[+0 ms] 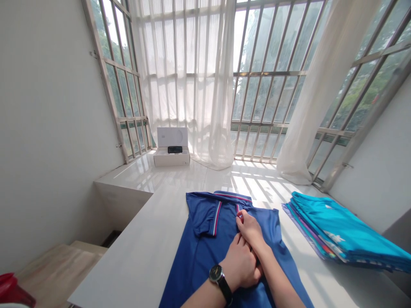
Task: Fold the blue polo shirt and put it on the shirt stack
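A blue polo shirt point(198, 252) lies spread on the white table, its collar point(233, 196) at the far end. White and red stripes trim the collar and sleeve edges. The sleeve on the left point(205, 216) is folded inward over the body. Near the collar, my right hand point(249, 229) has its thumb and finger closed on striped trim. My left hand point(240, 262), with a black-strapped watch point(216, 273) on its wrist, is curled on the shirt front, crossing under my right forearm. Some of its fingertips are hidden.
Folded clothes, bright blue on top point(340, 226), are stacked at the right. An open white box point(171, 159) with a dark object point(175, 149) stands by the barred windows. White curtains point(208, 94) hang behind. A red item point(13, 288) shows at lower left, beyond the table edge.
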`<control>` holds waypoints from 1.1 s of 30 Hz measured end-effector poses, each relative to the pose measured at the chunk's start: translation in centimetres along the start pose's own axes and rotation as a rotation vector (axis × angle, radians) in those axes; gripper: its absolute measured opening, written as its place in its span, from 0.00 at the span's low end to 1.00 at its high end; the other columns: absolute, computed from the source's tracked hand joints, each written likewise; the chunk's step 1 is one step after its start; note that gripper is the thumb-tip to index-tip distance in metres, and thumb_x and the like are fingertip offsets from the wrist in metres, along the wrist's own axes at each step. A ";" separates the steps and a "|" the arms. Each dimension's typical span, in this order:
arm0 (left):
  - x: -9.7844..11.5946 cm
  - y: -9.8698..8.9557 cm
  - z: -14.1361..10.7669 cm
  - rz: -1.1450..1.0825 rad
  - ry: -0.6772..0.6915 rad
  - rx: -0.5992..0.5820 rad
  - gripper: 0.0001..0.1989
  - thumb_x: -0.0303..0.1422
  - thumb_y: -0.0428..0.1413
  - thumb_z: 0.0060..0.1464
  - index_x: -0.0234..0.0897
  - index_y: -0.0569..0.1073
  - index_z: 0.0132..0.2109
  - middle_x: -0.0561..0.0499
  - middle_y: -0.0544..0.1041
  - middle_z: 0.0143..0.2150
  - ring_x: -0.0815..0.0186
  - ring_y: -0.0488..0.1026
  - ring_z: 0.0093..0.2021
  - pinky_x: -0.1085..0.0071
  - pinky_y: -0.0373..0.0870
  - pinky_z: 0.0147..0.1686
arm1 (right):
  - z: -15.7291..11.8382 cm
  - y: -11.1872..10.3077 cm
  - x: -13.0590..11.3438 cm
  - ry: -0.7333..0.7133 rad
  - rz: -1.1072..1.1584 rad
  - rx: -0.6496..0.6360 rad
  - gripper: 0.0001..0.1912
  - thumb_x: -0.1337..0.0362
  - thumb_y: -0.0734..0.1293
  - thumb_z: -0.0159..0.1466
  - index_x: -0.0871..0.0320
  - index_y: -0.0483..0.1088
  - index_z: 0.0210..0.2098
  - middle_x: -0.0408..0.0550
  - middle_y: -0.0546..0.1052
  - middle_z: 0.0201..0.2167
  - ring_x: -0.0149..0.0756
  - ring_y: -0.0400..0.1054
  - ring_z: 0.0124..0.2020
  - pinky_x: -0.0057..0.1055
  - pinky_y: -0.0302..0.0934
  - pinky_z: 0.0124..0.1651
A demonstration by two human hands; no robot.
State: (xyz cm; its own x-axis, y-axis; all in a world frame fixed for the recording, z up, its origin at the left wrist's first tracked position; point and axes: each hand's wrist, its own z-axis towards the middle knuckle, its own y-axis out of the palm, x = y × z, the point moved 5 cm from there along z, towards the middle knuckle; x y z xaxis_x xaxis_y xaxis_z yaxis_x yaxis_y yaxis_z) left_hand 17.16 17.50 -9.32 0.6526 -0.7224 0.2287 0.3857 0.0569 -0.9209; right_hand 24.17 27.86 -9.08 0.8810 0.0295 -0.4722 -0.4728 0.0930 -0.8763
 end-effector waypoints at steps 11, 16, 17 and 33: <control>0.1 0.0 0.0 0.007 0.009 0.002 0.32 0.45 0.47 0.66 0.27 0.64 0.67 0.33 0.67 0.66 0.47 0.59 0.68 0.51 0.48 0.69 | 0.1 0.2 0.2 -0.008 -0.002 0.001 0.08 0.63 0.60 0.67 0.54 0.70 0.43 0.46 0.80 0.35 0.36 0.74 0.35 0.28 0.56 0.36; 0.2 -0.2 0.0 0.007 0.007 -0.006 0.32 0.45 0.47 0.66 0.26 0.63 0.68 0.32 0.64 0.67 0.46 0.56 0.70 0.51 0.48 0.69 | 0.1 0.2 0.2 -0.002 0.002 0.002 0.08 0.63 0.60 0.67 0.55 0.70 0.43 0.46 0.80 0.34 0.36 0.74 0.35 0.28 0.56 0.35; 0.2 -0.2 0.0 0.005 0.006 -0.008 0.32 0.45 0.47 0.66 0.26 0.63 0.68 0.32 0.64 0.68 0.46 0.56 0.70 0.51 0.47 0.69 | 0.1 0.2 0.1 -0.001 0.004 0.001 0.08 0.64 0.60 0.67 0.55 0.70 0.43 0.46 0.80 0.34 0.36 0.74 0.35 0.28 0.56 0.36; 0.3 -1.0 -0.1 -0.070 -0.031 -0.014 0.34 0.47 0.48 0.65 0.28 0.60 0.69 0.34 0.61 0.70 0.47 0.56 0.69 0.52 0.49 0.69 | 0.8 0.2 1.3 -0.038 0.137 0.038 0.09 0.60 0.62 0.64 0.53 0.72 0.41 0.43 0.80 0.30 0.35 0.73 0.30 0.28 0.62 0.36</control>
State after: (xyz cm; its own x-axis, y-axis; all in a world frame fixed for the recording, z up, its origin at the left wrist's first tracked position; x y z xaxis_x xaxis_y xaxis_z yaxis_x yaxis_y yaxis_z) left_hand 16.87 17.13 -8.37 0.6443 -0.7028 0.3016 0.4220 -0.0022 -0.9066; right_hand 25.22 28.68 -9.81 0.8089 0.0824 -0.5821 -0.5879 0.1227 -0.7996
